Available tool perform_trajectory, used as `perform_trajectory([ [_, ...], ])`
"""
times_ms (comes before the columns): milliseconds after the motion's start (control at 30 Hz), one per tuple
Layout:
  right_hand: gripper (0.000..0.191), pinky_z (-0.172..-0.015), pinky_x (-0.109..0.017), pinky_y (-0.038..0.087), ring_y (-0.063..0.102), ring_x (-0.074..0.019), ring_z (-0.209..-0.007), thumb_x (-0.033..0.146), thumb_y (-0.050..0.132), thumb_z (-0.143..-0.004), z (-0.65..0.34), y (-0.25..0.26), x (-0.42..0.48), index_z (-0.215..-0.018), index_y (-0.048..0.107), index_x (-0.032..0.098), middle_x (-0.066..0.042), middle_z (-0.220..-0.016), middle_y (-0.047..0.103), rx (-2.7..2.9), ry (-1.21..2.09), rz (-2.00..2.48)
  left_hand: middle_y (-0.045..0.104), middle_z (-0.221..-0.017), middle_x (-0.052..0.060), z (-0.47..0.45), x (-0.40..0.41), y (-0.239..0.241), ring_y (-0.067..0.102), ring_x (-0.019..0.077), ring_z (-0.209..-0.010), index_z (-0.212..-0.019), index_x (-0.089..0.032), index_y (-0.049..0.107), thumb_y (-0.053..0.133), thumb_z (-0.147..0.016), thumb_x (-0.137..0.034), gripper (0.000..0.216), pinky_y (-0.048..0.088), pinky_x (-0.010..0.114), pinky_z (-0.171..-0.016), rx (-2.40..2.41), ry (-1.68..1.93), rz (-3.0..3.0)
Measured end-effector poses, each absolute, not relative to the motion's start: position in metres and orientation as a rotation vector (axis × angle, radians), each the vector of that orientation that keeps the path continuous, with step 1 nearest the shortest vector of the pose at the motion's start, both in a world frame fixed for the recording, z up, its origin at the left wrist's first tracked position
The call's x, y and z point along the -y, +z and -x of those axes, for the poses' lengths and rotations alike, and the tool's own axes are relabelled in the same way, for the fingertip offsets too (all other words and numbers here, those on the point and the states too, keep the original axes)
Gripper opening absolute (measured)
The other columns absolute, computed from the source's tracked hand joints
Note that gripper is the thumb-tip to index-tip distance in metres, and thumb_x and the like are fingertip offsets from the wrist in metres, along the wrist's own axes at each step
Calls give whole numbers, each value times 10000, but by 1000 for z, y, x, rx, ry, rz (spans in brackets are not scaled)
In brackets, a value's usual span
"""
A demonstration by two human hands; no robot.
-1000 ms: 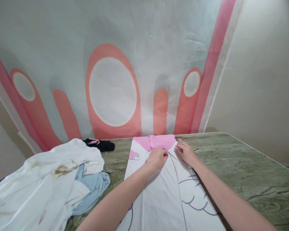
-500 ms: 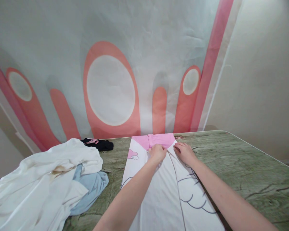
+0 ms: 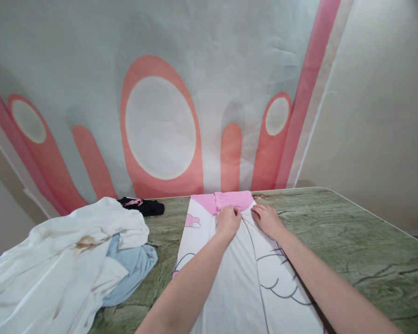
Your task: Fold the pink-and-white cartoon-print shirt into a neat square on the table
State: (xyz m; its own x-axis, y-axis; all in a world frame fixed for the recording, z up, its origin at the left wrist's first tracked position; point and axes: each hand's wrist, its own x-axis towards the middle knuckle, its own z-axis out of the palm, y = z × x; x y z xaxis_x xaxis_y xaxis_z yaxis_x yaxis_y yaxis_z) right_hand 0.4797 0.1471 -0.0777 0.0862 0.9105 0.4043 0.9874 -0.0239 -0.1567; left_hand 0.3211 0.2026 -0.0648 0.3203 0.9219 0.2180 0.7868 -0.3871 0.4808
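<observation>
Your left hand (image 3: 229, 220) rests on the white garment (image 3: 230, 287) just below its pink band (image 3: 233, 200). The grip is clenched, with the fingers curled over a small bunch of the cloth. Your right hand (image 3: 267, 220) lies palm down just beside it on the same garment, fingers bent lightly toward the centre fold. You cannot tell from this view whether that grip pinches the cloth or only presses on it.

The garment lies flat and lengthwise on the table (image 3: 351, 241). The pink band sits at the far edge, close against the backdrop (image 3: 160, 93), and the near end runs out of view under your forearms.

- **Left side:** The garment's left edge runs straight. A narrow strip of bare table separates it from the light blue cloth (image 3: 134, 266) and the white cloth heap (image 3: 66, 260) lying over it. A black item (image 3: 144, 206) lies at the far edge behind the heap.
- **Right side:** The table is open from the garment out to its rounded far corner and slanting edge.
</observation>
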Motion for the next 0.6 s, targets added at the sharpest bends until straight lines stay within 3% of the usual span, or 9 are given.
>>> perform_trajectory([
  [133, 253, -833, -315, 302, 502, -203, -1009, 285, 407, -896, -478, -76, -146, -1011, 624, 225, -41, -1087, 624, 1888, -291, 1978, 653, -936, 64, -321, -205, -66, 590, 185, -837, -941, -199, 602, 467, -844, -301, 195, 384, 260, -718, -1523, 677, -2303],
  [400, 241, -859, -330, 292, 497, -205, -1026, 263, 422, -885, -478, -73, -143, -1002, 630, 230, -43, -1081, 628, 1898, -311, 1976, 651, -859, 18, -322, -205, -64, 594, 160, -790, -895, -213, 548, 515, -822, -261, 93, 385, 234, -661, -1500, 688, -2254],
  [600, 217, -892, -341, 309, 518, -204, -995, 227, 453, -859, -479, -66, -142, -939, 653, 210, -53, -1020, 653, 1860, -292, 1907, 640, -851, -17, -319, -205, -63, 597, 133, -778, -946, -222, 501, 551, -787, -198, 168, 380, 214, -625, -1457, 729, -2220],
])
